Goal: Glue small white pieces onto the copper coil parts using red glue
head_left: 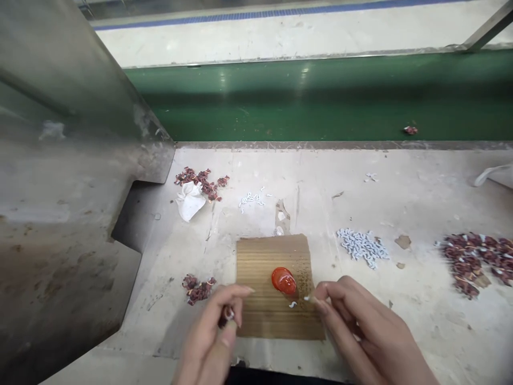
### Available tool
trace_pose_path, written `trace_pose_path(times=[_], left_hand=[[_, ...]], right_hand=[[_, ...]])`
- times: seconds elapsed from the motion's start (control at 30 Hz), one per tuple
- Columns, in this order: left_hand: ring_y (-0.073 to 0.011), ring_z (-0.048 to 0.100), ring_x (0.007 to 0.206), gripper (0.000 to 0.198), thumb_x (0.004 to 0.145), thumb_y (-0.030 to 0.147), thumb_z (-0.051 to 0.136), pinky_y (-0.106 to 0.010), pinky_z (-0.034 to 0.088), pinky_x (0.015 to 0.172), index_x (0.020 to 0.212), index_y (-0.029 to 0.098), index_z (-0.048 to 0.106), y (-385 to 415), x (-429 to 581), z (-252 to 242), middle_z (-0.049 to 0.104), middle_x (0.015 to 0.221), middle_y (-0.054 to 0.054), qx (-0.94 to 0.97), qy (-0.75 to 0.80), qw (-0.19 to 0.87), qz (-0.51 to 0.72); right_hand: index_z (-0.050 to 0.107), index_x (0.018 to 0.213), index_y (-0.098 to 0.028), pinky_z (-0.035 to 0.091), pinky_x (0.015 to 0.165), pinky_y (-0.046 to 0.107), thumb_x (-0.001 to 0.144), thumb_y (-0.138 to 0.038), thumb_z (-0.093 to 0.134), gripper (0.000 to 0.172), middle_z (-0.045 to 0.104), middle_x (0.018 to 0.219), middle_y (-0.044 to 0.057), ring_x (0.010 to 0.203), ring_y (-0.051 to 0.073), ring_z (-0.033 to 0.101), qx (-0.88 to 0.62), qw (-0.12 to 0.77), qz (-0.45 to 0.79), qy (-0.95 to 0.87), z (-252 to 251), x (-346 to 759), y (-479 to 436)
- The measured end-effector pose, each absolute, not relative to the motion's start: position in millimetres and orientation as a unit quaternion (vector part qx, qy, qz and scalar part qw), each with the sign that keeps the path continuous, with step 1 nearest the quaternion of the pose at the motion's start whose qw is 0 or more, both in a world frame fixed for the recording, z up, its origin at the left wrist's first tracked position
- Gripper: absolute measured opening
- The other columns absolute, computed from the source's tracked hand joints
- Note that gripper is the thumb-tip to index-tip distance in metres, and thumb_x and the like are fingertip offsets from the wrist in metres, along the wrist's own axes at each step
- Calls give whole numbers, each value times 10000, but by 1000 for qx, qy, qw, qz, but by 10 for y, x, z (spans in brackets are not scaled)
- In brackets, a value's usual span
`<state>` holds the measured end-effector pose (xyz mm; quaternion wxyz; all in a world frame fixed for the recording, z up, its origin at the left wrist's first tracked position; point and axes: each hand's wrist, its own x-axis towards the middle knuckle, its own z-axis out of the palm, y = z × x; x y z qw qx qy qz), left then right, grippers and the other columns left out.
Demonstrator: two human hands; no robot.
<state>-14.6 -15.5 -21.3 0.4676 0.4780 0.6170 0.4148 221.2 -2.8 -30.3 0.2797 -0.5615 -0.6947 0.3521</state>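
The left hand (210, 334) pinches one small dark red part (226, 315) between thumb and fingers. The right hand (363, 326) pinches a tiny white piece (307, 298) between thumb and index finger. Between both hands lies a cardboard sheet (260, 321), bearing a glossy red mass (282, 280) and a loose white S-shaped piece (293, 305). Beyond the right hand is a pale blue heap (363, 247) of similar curved pieces.

In our left hand (208, 334) we held a small dark-red part (225, 315); with our right hand (363, 323) we pinched a white piece (307, 298) near the glossy orange-red disc (282, 280) on the cardboard (260, 315). Pale curved pieces (363, 247) lay piled beyond.
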Motion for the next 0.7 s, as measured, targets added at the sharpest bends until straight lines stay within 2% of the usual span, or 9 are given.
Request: trace_pose_path(times=[0.13,0.2,0.23,0.3,0.4,0.47,0.57,0.7], left_hand=[[-167,747,1049,255,1006,414,684,-185,549,1004,1228,380,806,-143,-420,-255,818,1027,0,428,654,498,374],[-185,768,1141,264,990,371,709,-204,577,1016,1236,390,803,-155,-510,-277,852,1119,-4,439,650,513,350],[-199,778,1155,236,969,338,735,-219,598,1005,1180,389,828,-156,-541,-285,861,1136,-7,454,642,512,346],[-219,806,1112,179,918,246,779,-237,644,950,996,373,880,-142,-574,-289,866,1152,-10,488,626,492,356],[-209,842,932,230,836,140,825,-235,691,828,806,358,892,-93,-570,-277,872,1089,-7,505,606,468,398],[-207,848,806,244,780,117,872,-227,705,727,823,356,898,-67,-550,-265,880,935,-5,481,603,482,416],[-238,855,728,328,688,107,948,-245,716,660,913,340,901,-54,-517,-256,878,786,-4,411,620,510,432],[-223,859,783,327,648,38,954,-261,720,758,756,339,885,-37,-480,-247,886,819,17,389,581,538,470]], right_hand=[[607,1041,-241,466,533,308,1116,-236,457,167,620,805,19,597,185,642,-508,191,203,-815,-292,2260,185],[578,984,-245,405,463,314,1127,-251,427,209,573,750,-4,518,181,598,-485,153,164,-845,-270,2236,244],[560,955,-247,381,436,313,1133,-258,406,236,558,732,-12,493,177,586,-474,142,150,-856,-257,2221,267],[539,917,-249,364,408,306,1146,-277,367,288,548,711,-18,466,169,577,-455,131,133,-871,-231,2194,304],[537,887,-247,376,413,299,1154,-296,342,335,535,691,-18,471,166,586,-447,123,117,-878,-202,2167,340],[521,850,-252,366,411,300,1154,-301,338,358,517,672,-22,460,162,577,-446,120,113,-880,-193,2154,350],[498,831,-262,355,401,300,1151,-304,340,359,511,660,-25,443,157,563,-442,124,114,-881,-196,2143,345],[499,856,-268,358,381,297,1150,-334,338,342,492,650,-37,404,148,538,-440,130,116,-881,-212,2143,317]])
